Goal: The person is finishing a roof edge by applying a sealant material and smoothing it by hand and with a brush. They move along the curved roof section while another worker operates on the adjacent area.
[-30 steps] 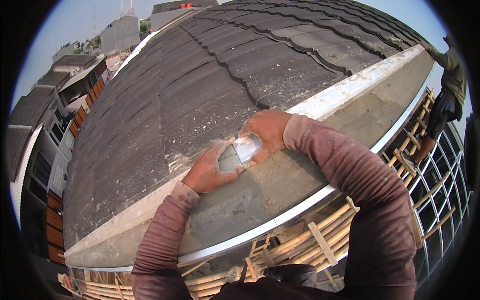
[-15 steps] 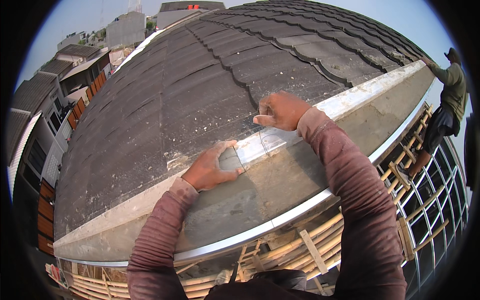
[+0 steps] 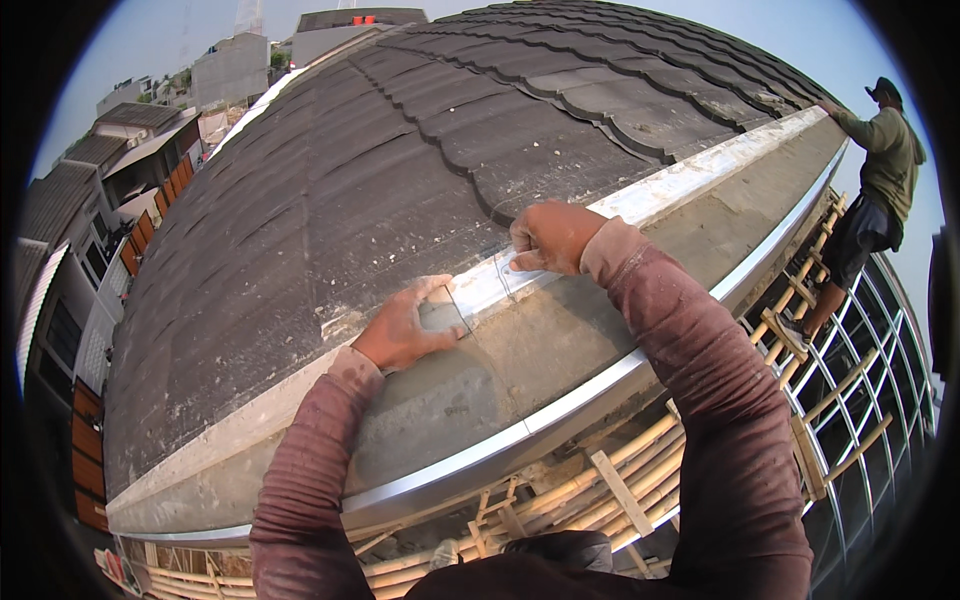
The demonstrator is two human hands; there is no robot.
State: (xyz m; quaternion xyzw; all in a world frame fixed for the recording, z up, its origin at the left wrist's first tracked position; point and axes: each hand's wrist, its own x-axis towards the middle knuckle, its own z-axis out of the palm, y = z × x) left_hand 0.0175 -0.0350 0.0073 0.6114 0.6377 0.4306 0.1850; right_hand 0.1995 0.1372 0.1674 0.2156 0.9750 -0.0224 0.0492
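Observation:
My left hand [image 3: 405, 325] straddles the top of a grey cement-plastered parapet [image 3: 560, 340], fingers on the roof side and thumb on the front face. Beside its fingertips is the end of a silvery metal strip [image 3: 480, 290] that lies along the parapet top, crossed there by a dark line. My right hand [image 3: 553, 238] is closed in a pinch just above this strip. A thin wire or string [image 3: 506, 280] runs over the strip below its fingertips; whether the fingers hold it is hidden. Damp, darker plaster [image 3: 430, 400] shows under my left hand.
Dark roof tiles [image 3: 380, 180] slope up beyond the parapet. A bright metal edge [image 3: 500, 440] follows its lower side. Bamboo scaffolding [image 3: 640, 480] stands below. At far right a co-worker [image 3: 885, 170] stands on bamboo, one hand on the strip's far end. Houses [image 3: 90, 230] lie at left.
My right hand has come down closer to the metal strip, still pinched. My left hand keeps its place on the parapet. The view has shifted slightly.

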